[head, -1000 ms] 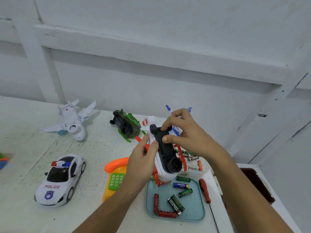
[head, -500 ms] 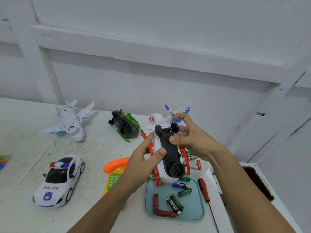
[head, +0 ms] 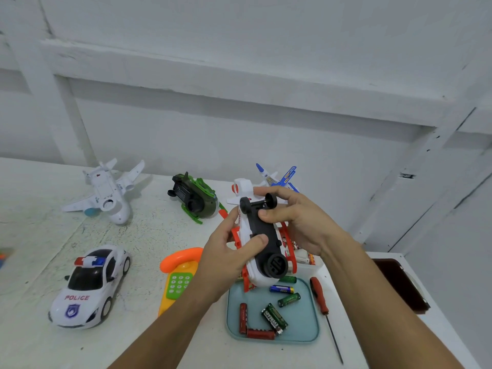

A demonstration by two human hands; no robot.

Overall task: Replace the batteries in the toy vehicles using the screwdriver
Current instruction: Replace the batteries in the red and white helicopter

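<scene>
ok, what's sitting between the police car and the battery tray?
The orange toy phone lies between the police car and the tray, partly covered by the left forearm crossing above it. Shows in the head view.

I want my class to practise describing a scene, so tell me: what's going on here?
A person holds a white and red toy vehicle upside down in both hands, its black underside facing the camera. The left hand grips its side, thumb on the underside; the right hand holds the wheeled end. The red-handled screwdriver lies untouched on the table beside a teal tray of loose batteries. A toy police car sits to the left.
</scene>
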